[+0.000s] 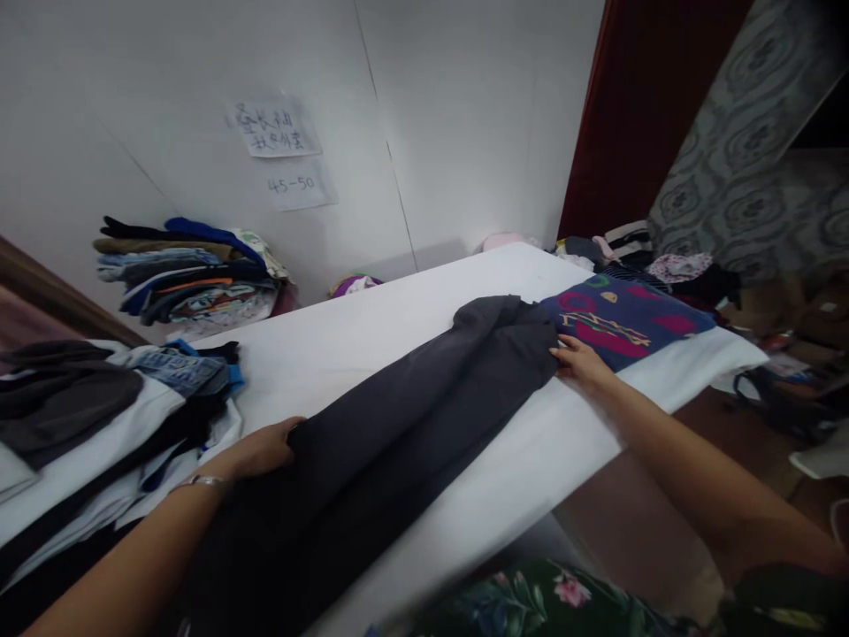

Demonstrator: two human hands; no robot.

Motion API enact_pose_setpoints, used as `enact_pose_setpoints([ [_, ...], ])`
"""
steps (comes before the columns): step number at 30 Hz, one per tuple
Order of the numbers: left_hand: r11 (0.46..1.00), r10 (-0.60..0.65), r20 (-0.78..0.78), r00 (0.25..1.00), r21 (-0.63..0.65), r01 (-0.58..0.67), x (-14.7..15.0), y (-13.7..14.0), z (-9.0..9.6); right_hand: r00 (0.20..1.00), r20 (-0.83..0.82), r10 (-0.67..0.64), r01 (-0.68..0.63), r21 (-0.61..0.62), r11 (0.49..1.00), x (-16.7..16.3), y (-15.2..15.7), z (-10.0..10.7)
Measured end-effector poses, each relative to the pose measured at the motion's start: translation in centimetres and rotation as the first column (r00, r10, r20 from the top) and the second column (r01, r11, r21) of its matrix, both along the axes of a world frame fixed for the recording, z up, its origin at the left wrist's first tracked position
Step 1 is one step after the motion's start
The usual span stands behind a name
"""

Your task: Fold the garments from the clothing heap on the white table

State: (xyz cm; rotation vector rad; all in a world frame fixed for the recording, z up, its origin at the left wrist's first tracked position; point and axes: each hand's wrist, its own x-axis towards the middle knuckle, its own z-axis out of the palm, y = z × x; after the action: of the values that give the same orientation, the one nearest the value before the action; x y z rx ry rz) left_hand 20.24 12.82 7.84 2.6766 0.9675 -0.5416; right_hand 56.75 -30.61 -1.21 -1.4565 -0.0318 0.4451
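Note:
A long dark grey garment lies diagonally over the white table, with soft creases along its length. I cannot tell its exact kind. Near its lower left side, my left hand is closed on the edge of the cloth, the fingertips partly tucked out of sight. My right hand pinches the bunched far right end between thumb and fingers. Just beyond that hand rests a folded blue piece of clothing with bright coloured patterns, touching the dark garment's end.
At the left lies a loose heap of clothes. Behind it rises a stack of folded clothes by the wall. More clothes sit past the table's far right end. Handwritten paper signs hang on the wall.

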Motion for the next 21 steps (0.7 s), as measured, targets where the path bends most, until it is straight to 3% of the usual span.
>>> enact_pose_setpoints([
  [3,0.990,-0.053,0.186,0.981,0.140,0.027,-0.3,-3.0,-0.1,0.980,0.176,-0.089,0.092,-0.009,0.996,-0.6,0.3,-0.7],
  [5,0.979,-0.162,0.394,0.905,0.181,0.096,-0.2,-6.2,-0.7,0.924,0.369,-0.096,0.126,-0.059,0.990,-1.3,-0.1,-1.1],
  [8,0.947,-0.319,0.561,0.764,0.169,0.272,0.0,-11.8,-2.1,0.721,0.688,0.088,0.111,-0.240,0.964,-2.7,-1.2,-1.6],
  [11,0.883,-0.463,0.543,0.701,0.216,0.417,0.0,-15.6,-3.5,0.477,0.796,0.372,0.049,-0.447,0.893,-3.6,-2.2,-1.8],
  [13,0.859,-0.510,0.513,0.690,0.275,0.431,0.0,-16.6,-4.1,0.362,0.791,0.492,0.026,-0.537,0.843,-3.5,-2.2,-1.7],
  [15,0.846,-0.533,0.498,0.684,0.326,0.421,0.0,-16.8,-4.5,0.300,0.774,0.557,0.029,-0.591,0.806,-2.8,-1.7,-1.3],
  [21,0.825,-0.564,0.480,0.671,0.360,0.436,-0.2,-16.2,-5.5,0.289,0.760,0.583,0.082,-0.626,0.776,-0.2,1.3,0.0],
])
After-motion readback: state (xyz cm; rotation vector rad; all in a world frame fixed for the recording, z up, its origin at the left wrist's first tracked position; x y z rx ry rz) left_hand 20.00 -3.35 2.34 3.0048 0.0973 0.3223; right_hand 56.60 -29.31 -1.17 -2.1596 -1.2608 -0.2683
